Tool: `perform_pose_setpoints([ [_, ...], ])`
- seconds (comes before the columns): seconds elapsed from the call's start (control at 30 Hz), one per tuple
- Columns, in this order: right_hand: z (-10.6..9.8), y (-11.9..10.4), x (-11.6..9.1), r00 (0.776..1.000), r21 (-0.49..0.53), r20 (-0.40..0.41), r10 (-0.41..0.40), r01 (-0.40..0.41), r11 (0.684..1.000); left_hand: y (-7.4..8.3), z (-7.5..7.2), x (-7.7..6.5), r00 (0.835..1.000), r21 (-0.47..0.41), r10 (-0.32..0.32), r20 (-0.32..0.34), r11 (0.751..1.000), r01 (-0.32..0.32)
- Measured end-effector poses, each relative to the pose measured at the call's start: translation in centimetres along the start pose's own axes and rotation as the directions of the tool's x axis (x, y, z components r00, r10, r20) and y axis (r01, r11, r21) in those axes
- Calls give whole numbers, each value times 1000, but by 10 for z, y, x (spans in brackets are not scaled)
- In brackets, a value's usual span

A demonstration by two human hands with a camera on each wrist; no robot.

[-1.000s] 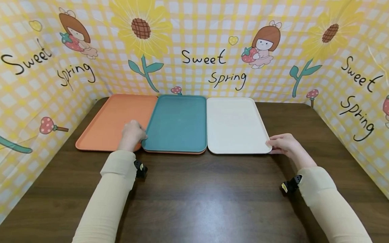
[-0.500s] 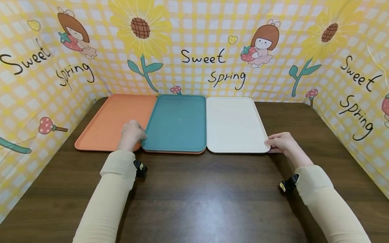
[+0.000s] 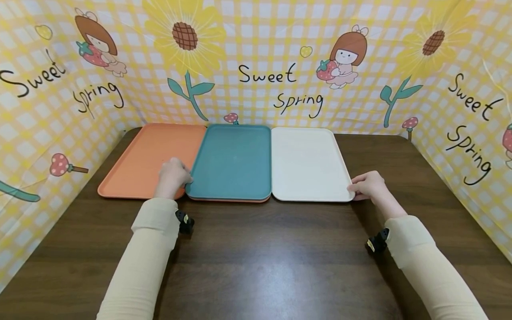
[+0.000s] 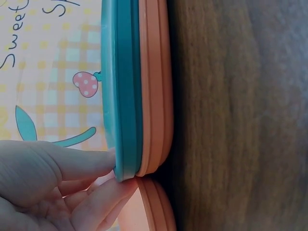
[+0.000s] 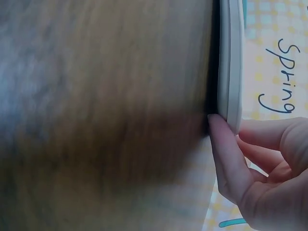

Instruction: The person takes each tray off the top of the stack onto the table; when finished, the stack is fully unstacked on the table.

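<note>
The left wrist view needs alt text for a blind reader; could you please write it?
The left hand pinches the rounded corner of a teal tray stacked on an orange tray. A second orange tray sits beside them on a wood-grain table, with a yellow-checked cloth behind.

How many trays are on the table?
4 that I see: an orange tray on the left, a teal tray in the middle, a second orange tray underneath the teal one, and a white tray on the right. More could be hidden underneath.
</note>
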State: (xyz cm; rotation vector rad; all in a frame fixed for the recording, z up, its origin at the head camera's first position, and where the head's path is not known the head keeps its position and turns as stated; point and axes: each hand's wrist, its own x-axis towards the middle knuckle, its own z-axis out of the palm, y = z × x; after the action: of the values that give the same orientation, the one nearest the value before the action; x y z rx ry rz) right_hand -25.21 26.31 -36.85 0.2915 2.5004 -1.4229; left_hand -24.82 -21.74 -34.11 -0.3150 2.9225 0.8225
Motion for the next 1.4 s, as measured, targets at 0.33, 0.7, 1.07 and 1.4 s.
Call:
perform_pose_setpoints([
  [0.33, 2, -6, -2, 996, -159, -56, -74, 65, 985, -3, 0, 2, 1000, 13, 14, 15, 1000, -14],
  [0.7, 6, -15, -7, 981, -342, -46, -188, 161, 926, -5, -5, 2, 1000, 12, 19, 14, 1000, -19],
  [1.07, 7, -17, -11, 977, -432, -5, -211, 188, 882, -5, -4, 2, 1000, 3, 10, 17, 1000, -10],
  [1.4, 4, -16, -18, 969, -557, -6, -245, 201, 806, -3, -1, 2, 999, 17, 9, 35, 1000, -9],
])
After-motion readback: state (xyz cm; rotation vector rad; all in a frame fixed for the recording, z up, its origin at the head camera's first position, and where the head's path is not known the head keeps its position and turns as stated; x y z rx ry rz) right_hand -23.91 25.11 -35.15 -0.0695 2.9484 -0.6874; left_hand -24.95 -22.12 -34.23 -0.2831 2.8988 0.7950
